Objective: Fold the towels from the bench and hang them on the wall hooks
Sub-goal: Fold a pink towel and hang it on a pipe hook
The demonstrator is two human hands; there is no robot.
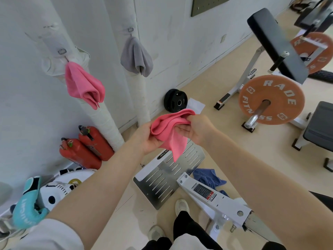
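Pink towel [170, 127], grey hung towel [136, 56], red extinguishers [86, 150], orange plate [271, 100]

Bright, even indoor light fills the room, with only soft, faint shadows on the floor [225, 141]. Wide-angle distortion bends the wall pipes [100, 112] toward 9 o'clock and stretches the forearms at 6. Motion blur smears the frame's corners, most at 1 o'clock.
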